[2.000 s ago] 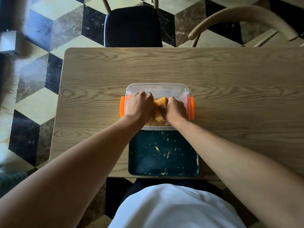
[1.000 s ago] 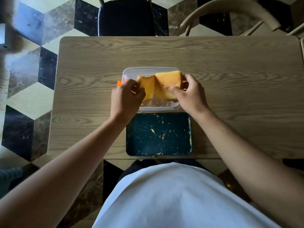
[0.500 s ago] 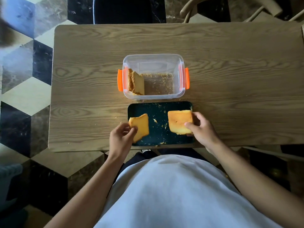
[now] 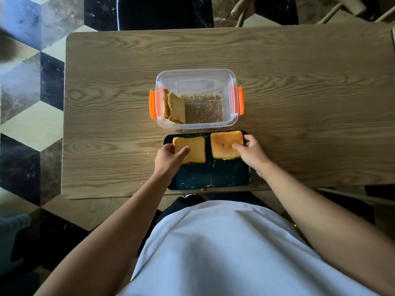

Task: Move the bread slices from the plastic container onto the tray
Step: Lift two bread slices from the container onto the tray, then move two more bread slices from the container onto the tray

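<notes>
While slices lean inside: container (image 4: 196,124) just beyond crumb-strewn tray (image 4: 213,178).

both hands have left the plastic container (image 4: 195,75) and now sit over the tray (image 4: 213,178). left hand (image 4: 168,158) grips one bread slice (image 4: 191,149) at its near-left corner, thumb on top; right hand (image 4: 251,151) pinches another slice (image 4: 225,144) by its right edge. since half a second ago both slices went further up the tray, lying flat.
</notes>
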